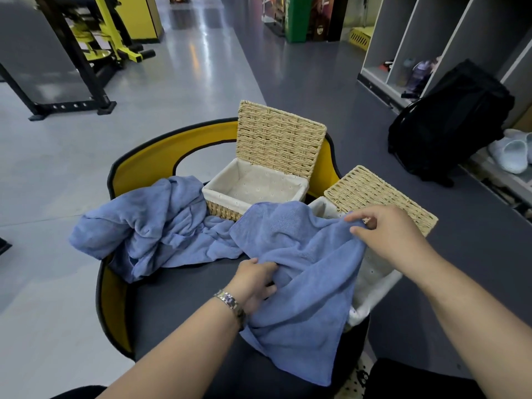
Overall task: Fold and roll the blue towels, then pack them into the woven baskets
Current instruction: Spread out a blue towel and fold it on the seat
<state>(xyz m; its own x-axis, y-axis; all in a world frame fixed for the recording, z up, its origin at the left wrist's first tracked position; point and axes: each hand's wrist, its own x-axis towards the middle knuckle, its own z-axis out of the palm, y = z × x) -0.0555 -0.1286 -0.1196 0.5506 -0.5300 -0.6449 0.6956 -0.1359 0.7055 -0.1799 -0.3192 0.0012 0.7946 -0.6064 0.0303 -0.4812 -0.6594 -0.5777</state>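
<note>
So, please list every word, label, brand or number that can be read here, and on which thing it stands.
No text can be read.
Posters at the far end of the floor: print too blurred.
Wristwatch on the left hand: only the metal band shows.
Woven baskets, blue towels: no labels visible.

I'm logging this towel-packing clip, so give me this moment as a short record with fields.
surface: dark seat with yellow rim
held towel: blue towel, unfolded, draped over the near basket
left hand: grips the towel's lower fold
right hand: pinches the towel's upper edge
other towels: crumpled blue pile
far basket: lid up, no towel inside
</note>
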